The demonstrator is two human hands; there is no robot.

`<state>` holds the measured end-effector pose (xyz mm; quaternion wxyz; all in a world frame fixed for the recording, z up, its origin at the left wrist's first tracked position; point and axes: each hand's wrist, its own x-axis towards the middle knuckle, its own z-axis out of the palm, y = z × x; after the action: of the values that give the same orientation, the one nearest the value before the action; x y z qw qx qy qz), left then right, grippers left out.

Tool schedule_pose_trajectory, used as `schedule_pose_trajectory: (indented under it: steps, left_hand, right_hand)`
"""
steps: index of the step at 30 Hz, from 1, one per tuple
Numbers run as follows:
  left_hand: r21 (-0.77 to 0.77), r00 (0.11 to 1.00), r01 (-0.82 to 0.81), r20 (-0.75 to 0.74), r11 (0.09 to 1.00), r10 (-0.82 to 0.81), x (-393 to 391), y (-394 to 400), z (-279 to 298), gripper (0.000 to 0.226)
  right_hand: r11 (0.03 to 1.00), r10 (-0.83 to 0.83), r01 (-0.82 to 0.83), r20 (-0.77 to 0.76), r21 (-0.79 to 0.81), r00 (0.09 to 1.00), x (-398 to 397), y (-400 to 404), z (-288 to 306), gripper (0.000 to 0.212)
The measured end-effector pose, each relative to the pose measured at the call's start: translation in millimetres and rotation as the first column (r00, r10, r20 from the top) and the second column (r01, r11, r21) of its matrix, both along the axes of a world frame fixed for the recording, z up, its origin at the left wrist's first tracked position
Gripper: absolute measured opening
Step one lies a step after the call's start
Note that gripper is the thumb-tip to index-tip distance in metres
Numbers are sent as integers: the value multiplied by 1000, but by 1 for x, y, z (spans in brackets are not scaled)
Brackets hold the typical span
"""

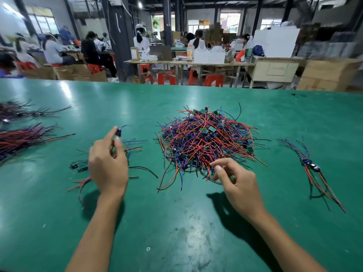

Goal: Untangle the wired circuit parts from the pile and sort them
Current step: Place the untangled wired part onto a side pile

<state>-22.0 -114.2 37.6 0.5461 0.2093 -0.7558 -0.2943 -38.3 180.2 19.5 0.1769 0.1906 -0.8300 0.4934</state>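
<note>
Colours, bench w/ wire pile
Table [176, 222] green; pile [206, 142] red, blue & black wires w/ green boards; right bundle [312, 167] same red/blue/black; left bundles [21, 138] mostly red & dark; bkgd stools [167, 78] red.

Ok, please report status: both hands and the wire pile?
Left hand pinches small blue wired part. Right hand empty, at near edge of tangled red-blue-black wire pile. Nothing in the way.

The table [59, 213] has a smooth green mat with a soft sheen, scuffed near the front. The wires [204, 142] wear glossy plastic coats.
</note>
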Motion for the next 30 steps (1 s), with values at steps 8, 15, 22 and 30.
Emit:
schedule_pose_trajectory:
  steps: [8, 15, 22, 30]
  left_hand:
    - [-37, 633, -69, 771, 997, 73, 3, 3, -33, 53]
    - [-186, 842, 232, 530, 955, -102, 9, 43, -26, 31]
    - [-324, 832, 502, 436, 802, -344, 13, 96, -27, 19]
    - [-372, 784, 584, 488, 721, -383, 16, 110, -34, 21]
  right_hand:
    - [845, -282, 215, 66, 490, 957, -19, 17, -18, 20]
    - [872, -339, 342, -72, 351, 938, -19, 17, -18, 28]
    - [880, -367, 431, -290, 198, 884, -11, 13, -8, 33]
    - [820, -519, 549, -192, 164, 833, -17, 21, -3, 41]
